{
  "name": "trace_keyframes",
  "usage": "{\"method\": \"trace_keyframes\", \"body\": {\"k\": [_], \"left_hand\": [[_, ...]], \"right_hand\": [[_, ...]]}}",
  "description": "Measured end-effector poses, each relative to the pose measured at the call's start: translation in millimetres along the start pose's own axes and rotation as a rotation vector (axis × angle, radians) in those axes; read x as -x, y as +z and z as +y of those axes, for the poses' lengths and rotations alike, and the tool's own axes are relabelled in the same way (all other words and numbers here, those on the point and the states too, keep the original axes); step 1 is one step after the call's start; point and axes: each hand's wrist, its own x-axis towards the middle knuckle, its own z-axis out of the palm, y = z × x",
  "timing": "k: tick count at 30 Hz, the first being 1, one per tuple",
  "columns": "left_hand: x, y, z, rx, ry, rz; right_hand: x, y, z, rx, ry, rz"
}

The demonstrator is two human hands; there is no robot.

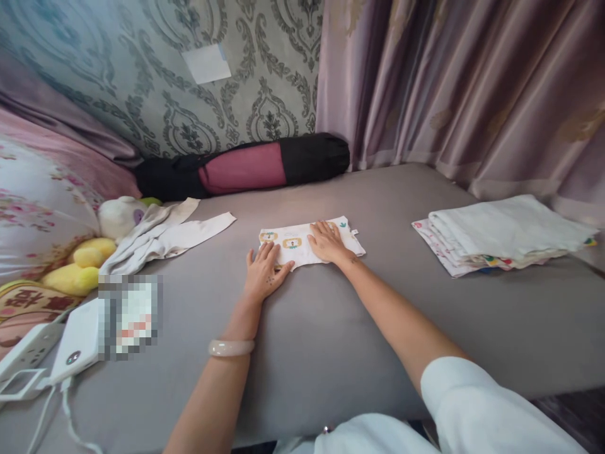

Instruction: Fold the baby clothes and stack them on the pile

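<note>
Head | left hand (265,271), right hand (327,242): fingers unclenched, flat on printed cloth (303,251) | long bag (243,166), contents hidden

Printed cloth (299,251) matt; bangle (231,348) glossy, smooth.

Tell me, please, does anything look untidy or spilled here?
Yes, a little: the pale clothing at left lies crumpled beside the soft toys, unlike the folded stack at right. The printed cloth in the middle lies fairly flat. I see no spill.
</note>
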Motion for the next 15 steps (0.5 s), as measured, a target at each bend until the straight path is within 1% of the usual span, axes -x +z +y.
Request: {"method": "trace_keyframes", "body": {"k": [4, 7, 11, 15], "left_hand": [[0, 1.0, -1, 0.003, 0.0, 0.005], [0, 2.8, -2, 0.002, 0.0, 0.015], [0, 3.4, -2, 0.003, -0.003, 0.01], [0, 2.4, -1, 0.003, -0.006, 0.005]], "right_hand": [[4, -4, 14, 0.04, 0.045, 0.057], [4, -1, 20, 0.053, 0.073, 0.038], [4, 4, 20, 0.061, 0.081, 0.055], [3, 2, 19, 0.054, 0.089, 0.043]]}}
